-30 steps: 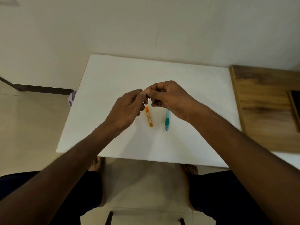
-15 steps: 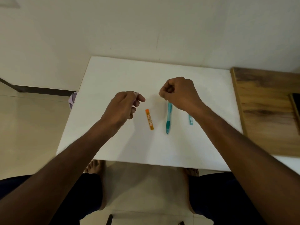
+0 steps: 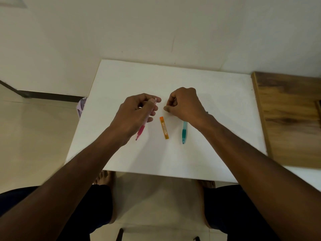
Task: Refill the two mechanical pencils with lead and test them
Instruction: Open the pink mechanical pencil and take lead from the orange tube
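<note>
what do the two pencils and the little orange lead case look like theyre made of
Pink pencil, held in the left hand: likely translucent plastic, with a pale see-through upper barrel and a darker pink grip, possibly rubbery.
Teal pencil, lying on the table: the same look, a clear bluish barrel above a darker teal grip.
Orange lead case: glossy, slightly translucent plastic with a printed label.

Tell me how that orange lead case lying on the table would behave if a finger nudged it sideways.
The orange lead case looks slim and flat-sided, so it would probably slide over the white table rather than roll. It looks small and plastic, so likely very light; a slight nudge could send it far. It lies free between the pink pencil and teal pencil, touching neither.
</note>
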{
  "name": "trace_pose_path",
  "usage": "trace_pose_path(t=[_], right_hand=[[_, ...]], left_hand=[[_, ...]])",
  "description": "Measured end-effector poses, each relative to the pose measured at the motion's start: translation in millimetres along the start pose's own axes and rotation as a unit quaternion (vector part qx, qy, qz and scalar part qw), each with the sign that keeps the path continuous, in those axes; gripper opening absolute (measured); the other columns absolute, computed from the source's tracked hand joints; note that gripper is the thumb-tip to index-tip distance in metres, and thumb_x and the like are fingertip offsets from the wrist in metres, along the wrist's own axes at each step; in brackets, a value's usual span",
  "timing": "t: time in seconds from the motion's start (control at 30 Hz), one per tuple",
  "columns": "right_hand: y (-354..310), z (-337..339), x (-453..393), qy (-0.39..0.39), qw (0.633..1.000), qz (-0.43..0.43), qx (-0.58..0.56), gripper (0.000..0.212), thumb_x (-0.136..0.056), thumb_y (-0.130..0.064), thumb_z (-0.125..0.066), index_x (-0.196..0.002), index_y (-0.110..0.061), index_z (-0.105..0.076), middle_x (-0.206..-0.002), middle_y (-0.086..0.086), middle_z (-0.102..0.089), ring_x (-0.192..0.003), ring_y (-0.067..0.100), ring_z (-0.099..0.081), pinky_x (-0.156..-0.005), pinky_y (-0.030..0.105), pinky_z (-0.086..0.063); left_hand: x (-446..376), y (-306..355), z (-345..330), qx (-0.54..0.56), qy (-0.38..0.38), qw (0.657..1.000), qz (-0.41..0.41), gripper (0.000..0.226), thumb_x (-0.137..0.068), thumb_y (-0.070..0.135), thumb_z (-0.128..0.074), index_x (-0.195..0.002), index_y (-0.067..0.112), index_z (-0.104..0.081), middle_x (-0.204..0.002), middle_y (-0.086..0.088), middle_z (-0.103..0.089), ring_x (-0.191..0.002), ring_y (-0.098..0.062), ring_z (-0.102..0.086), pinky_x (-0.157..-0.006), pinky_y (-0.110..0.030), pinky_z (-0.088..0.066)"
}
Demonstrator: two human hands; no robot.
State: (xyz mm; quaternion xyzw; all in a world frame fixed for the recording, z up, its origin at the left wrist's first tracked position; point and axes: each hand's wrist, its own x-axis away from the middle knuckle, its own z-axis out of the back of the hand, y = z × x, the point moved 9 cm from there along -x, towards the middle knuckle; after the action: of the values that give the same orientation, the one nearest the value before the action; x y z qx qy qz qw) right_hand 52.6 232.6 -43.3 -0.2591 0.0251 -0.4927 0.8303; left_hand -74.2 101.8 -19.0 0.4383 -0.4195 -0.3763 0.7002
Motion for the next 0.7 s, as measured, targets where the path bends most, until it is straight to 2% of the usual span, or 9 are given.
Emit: trace_pose_path(t=[0.07, 0.17, 0.3, 0.37, 0.5, 0.7], right_hand=[[-1, -3, 0, 0.000, 1.000, 0.004, 0.027, 0.023, -0.092, -0.042, -0.080, -0.098, -0.020, -0.077, -0.086, -0.005, -0.066, -0.085, 0.013, -0.061, -0.081, 0.023, -0.045], [-4, 1, 3, 0.009, 0.999, 0.015, 0.031, 0.022, -0.093, -0.041, -0.079, -0.097, -0.020, -0.076, -0.085, -0.007, -0.066, -0.080, 0.012, -0.062, -0.079, 0.022, -0.047], [-6, 32, 9, 0.081, 0.991, 0.014, -0.107, 0.016, -0.095, -0.037, -0.077, -0.084, -0.027, -0.071, -0.081, -0.013, -0.075, -0.068, 0.006, -0.069, -0.069, 0.017, -0.053], [-5, 41, 12, 0.085, 0.987, 0.009, -0.138, 0.018, -0.096, -0.038, -0.076, -0.082, -0.028, -0.070, -0.080, -0.011, -0.078, -0.068, 0.006, -0.072, -0.074, 0.023, -0.059], [0, 43, 17, 0.061, 0.988, -0.003, -0.144, 0.018, -0.097, -0.038, -0.075, -0.092, -0.020, -0.074, -0.084, -0.009, -0.078, -0.075, 0.010, -0.074, -0.084, 0.035, -0.064], [5, 46, 21, 0.056, 0.985, -0.007, -0.162, 0.018, -0.097, -0.035, -0.076, -0.093, -0.017, -0.076, -0.081, -0.011, -0.077, -0.078, 0.013, -0.075, -0.084, 0.042, -0.064]], left_hand=[[0, 1, 0, 0.005, 0.000, 1.000, -0.003, 0.024, -0.110, 0.029, -0.054, -0.114, 0.027, -0.078, -0.097, 0.003, -0.077, -0.091, -0.013, -0.075, -0.080, -0.027, -0.064], [0, 3, 1, 0.008, 0.000, 1.000, -0.005, 0.022, -0.109, 0.032, -0.056, -0.113, 0.031, -0.078, -0.097, 0.005, -0.077, -0.090, -0.012, -0.074, -0.075, -0.025, -0.061], [2, 7, 1, -0.001, -0.002, 1.000, -0.013, 0.020, -0.107, 0.038, -0.058, -0.106, 0.038, -0.078, -0.096, 0.006, -0.076, -0.083, -0.003, -0.069, -0.067, -0.022, -0.055], [3, 8, 2, 0.005, -0.001, 1.000, -0.013, 0.020, -0.107, 0.039, -0.058, -0.104, 0.038, -0.078, -0.092, 0.007, -0.074, -0.079, -0.003, -0.065, -0.066, -0.024, -0.053], [2, 9, 3, 0.025, 0.007, 1.000, -0.018, 0.016, -0.106, 0.038, -0.061, -0.108, 0.036, -0.076, -0.089, 0.005, -0.074, -0.077, -0.005, -0.063, -0.067, -0.028, -0.052], [0, 5, 1, 0.042, 0.004, 0.999, -0.019, 0.013, -0.107, 0.033, -0.060, -0.108, 0.030, -0.072, -0.084, 0.005, -0.071, -0.077, -0.009, -0.061, -0.066, -0.028, -0.050]])
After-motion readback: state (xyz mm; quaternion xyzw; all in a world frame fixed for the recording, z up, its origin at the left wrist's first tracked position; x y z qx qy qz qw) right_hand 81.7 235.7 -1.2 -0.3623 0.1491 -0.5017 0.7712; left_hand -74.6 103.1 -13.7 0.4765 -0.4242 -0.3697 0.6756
